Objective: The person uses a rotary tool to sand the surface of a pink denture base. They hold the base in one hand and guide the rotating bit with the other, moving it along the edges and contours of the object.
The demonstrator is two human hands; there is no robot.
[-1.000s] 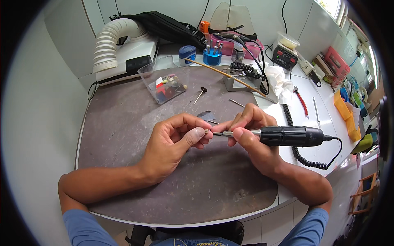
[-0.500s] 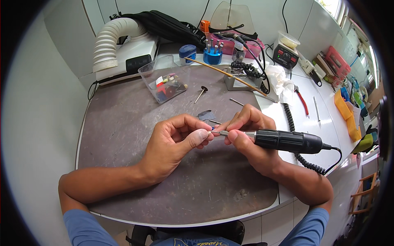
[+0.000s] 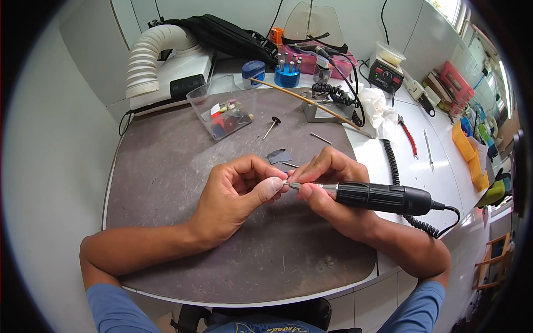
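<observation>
Over the middle of the mat, my left hand (image 3: 230,191) pinches a tiny pale piece (image 3: 286,182) between thumb and forefinger. Its kind is too small to make out, and the fingers hide most of it. White dust coats the thumb. My right hand (image 3: 344,213) grips a black rotary handpiece (image 3: 383,198) like a pen, its metal nose pointing left. The tool's tip is right at the left fingertips; whether it touches the piece I cannot tell. Just beyond the hands lie a scrap of grey abrasive sheet (image 3: 278,156) and a thin metal bit (image 3: 290,165).
A clear bin of small parts (image 3: 227,130), a mandrel with a dark disc (image 3: 272,126) and a long brush (image 3: 311,104) lie farther back. A blue bur stand (image 3: 287,77) is behind them. Red-handled pliers (image 3: 408,137) and the coiled cord (image 3: 391,161) are at the right.
My right hand and the handpiece have shifted slightly left, bringing the nose closer to the left fingertips. The handpiece's rear end sits a little lower. My left hand has barely moved.
</observation>
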